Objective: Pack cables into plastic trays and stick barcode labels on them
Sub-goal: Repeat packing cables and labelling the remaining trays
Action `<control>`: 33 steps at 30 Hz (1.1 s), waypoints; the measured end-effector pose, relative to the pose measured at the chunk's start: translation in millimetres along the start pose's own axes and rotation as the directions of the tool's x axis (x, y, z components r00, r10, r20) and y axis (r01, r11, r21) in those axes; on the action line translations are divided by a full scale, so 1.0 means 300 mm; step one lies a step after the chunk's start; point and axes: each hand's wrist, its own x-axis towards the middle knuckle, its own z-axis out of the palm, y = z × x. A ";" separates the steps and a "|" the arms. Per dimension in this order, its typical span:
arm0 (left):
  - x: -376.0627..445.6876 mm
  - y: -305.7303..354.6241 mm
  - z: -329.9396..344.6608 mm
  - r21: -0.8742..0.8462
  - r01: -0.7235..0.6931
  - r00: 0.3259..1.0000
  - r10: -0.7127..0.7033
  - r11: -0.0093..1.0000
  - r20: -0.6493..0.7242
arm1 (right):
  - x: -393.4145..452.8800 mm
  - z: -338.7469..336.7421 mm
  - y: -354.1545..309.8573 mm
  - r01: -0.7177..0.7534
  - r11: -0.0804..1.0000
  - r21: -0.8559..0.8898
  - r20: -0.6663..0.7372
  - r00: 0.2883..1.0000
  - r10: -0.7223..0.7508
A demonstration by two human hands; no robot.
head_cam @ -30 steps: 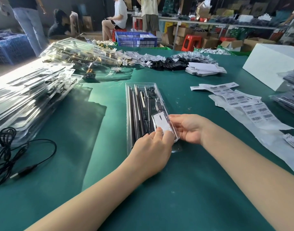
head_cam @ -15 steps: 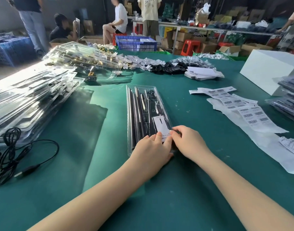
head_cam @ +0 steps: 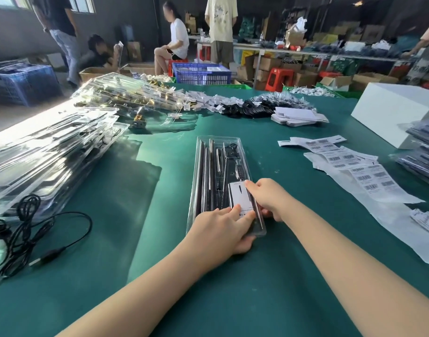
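A long clear plastic tray [head_cam: 209, 164] lies lengthwise on the green table in front of me, with black cables and thin rods packed inside. A white card [head_cam: 237, 195] shows at its near right end. My left hand [head_cam: 220, 231] covers the tray's near end, its straight fingers pressing on the card's near edge. At the tray's right rim my right hand [head_cam: 267, 199] has its fingers curled around the edge, and the index fingertip touches the card's far corner.
Barcode label sheets [head_cam: 354, 171] trail along the right. Stacked clear trays [head_cam: 50, 152] fill the left, with a loose black cable [head_cam: 38, 227] in front. Farther back are coiled black cables [head_cam: 257, 105], white cards [head_cam: 296, 116] and a white box [head_cam: 391, 113]. People stand beyond the table.
My right hand has slid from the tray's near end up along its right rim to the card's far corner. My left hand stays pressing at the near end.
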 end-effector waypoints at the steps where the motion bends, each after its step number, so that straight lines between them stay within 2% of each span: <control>1: 0.002 0.000 0.000 -0.018 0.010 1.000 -0.010 1.000 0.006 | 0.000 0.000 -0.004 0.015 0.999 -0.046 -0.023 1.000 -0.017; 3: 0.001 0.007 -0.010 -0.040 0.035 0.998 -0.033 0.999 0.045 | -0.002 -0.003 -0.013 0.020 0.980 -0.197 -0.055 0.998 -0.032; 6: -0.009 0.021 -0.013 -0.058 0.067 0.994 -0.061 0.996 0.089 | -0.014 0.009 -0.010 -0.008 0.879 -0.476 -0.156 0.985 -0.076; 9: -0.003 0.063 -0.009 -0.049 0.134 0.985 -0.128 0.990 0.112 | -0.055 0.040 0.004 -0.043 0.820 -0.571 -0.268 0.954 -0.136; 12: 0.004 0.108 -0.005 0.028 0.152 0.978 -0.155 0.988 0.139 | -0.070 0.036 0.000 -0.039 0.869 -0.494 -0.218 0.973 -0.080; 17: 0.001 0.098 0.032 0.169 0.093 0.996 -0.095 0.981 0.002 | -0.061 -0.003 -0.046 -0.109 0.909 -0.403 -0.057 0.994 0.094; 19: -0.007 0.088 0.041 0.220 0.067 0.997 -0.057 0.973 -0.051 | -0.062 -0.006 -0.068 -0.156 0.920 -0.360 -0.037 0.987 0.154; 22: -0.015 0.080 0.049 0.217 0.038 0.991 -0.009 0.975 -0.132 | -0.029 -0.005 -0.060 -0.139 0.939 -0.313 -0.097 0.989 0.114; 25: -0.008 0.070 0.049 0.184 0.034 0.982 0.002 0.982 -0.190 | 0.000 -0.008 -0.041 -0.028 0.987 -0.160 -0.049 0.999 0.020; 28: -0.002 0.065 0.049 0.176 0.027 0.987 0.002 0.984 -0.163 | 0.017 -0.010 -0.037 0.007 0.990 -0.142 -0.088 0.996 -0.020; 33: -0.013 0.055 0.026 0.135 -0.023 0.991 0.040 0.991 -0.124 | 0.004 -0.013 -0.038 -0.029 0.997 -0.065 -0.102 0.995 0.023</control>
